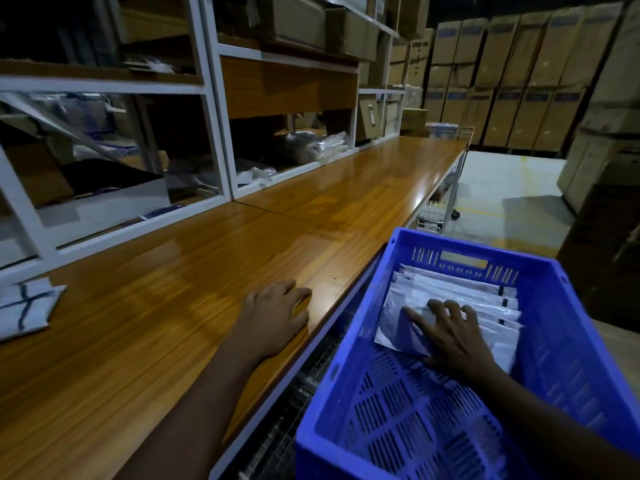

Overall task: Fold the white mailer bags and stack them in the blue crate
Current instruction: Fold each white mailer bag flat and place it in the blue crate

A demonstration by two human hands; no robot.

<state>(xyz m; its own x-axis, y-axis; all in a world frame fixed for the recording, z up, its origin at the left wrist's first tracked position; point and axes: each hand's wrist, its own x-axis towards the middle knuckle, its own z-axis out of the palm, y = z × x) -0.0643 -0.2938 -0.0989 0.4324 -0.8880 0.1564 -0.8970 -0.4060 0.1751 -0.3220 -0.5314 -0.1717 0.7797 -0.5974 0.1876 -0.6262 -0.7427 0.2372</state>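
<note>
The blue crate sits at the lower right, beside the wooden table's front edge. Several folded white mailer bags lie overlapped at its far end. My right hand is inside the crate, fingers spread flat, pressing on the nearest folded bag. My left hand rests palm down on the wooden table near its front edge, fingers relaxed and holding nothing. More white mailer bags with dark markings lie on the table at the far left.
White-framed shelves with boxes and plastic-wrapped goods stand along the back of the table. Stacked cardboard cartons fill the far right. A wire trolley stands past the table's end, and a wire rack shows below the table edge.
</note>
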